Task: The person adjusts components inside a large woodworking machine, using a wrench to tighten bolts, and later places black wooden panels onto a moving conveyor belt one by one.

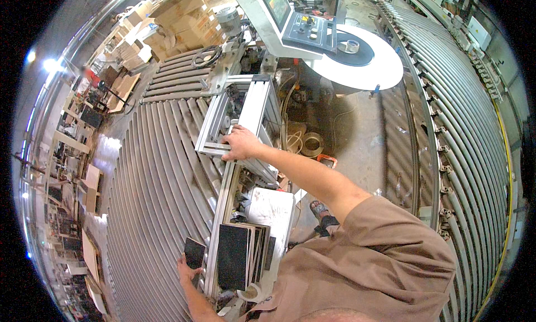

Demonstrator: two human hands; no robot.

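Low over the roller conveyor (159,193), my left hand (188,270) is closed on the lower edge of a small dark flat panel (195,251). Just right of it, a stack of dark-faced boards (234,256) stands on edge beside the conveyor's metal rail. My right arm reaches forward across the middle. At its end my right hand (244,143) is closed over the near end of an aluminium profile frame (254,111), its fingers curled on the frame's edge.
A control console (306,32) with a screen and buttons stands ahead, beside a round white table (385,68). Another roller conveyor (469,110) runs along the right. Cardboard boxes (187,23) are piled at the far left. A white tray-like surface (272,206) lies behind the boards.
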